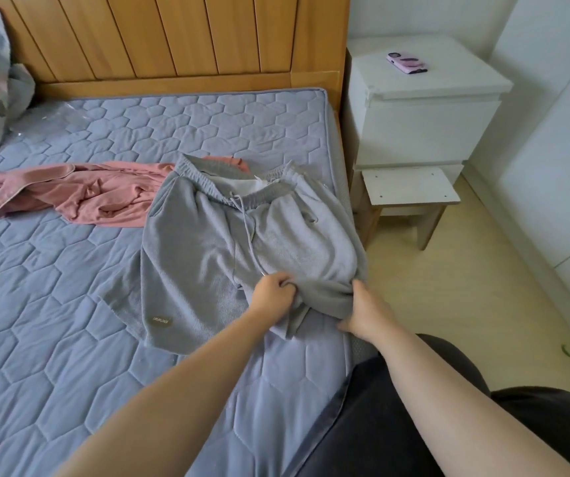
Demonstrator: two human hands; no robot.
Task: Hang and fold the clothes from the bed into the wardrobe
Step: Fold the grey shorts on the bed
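Two garments lie on the bed (53, 304), so by my reckoning the job is in its early part. Nearest the bed's right edge are the grey sweat shorts (208, 242), waistband and drawstring toward the headboard (173, 36), one leg with its small patch spread flat, the other bunched up and lifted a little. The left hand (271, 297) has its fingers curled tight into a pinch of that bunched cloth. The right hand (368, 313), just at the bed's edge, has the same leg draped over it with its fingers tucked out of sight beneath, so it looks to be holding the hem rather than resting on it. I take this for the start of a fold, with no neat crease made yet.

Behind the shorts, toward the middle of the bed, a pink top (80, 191) sprawls crumpled and untouched, its edge under the waistband. Both pieces are yet to be folded or hung and carried over. White panels (559, 149) on the far right may be the wardrobe, and they appear closed. A phone (407, 63) sits on the white nightstand (424, 125).
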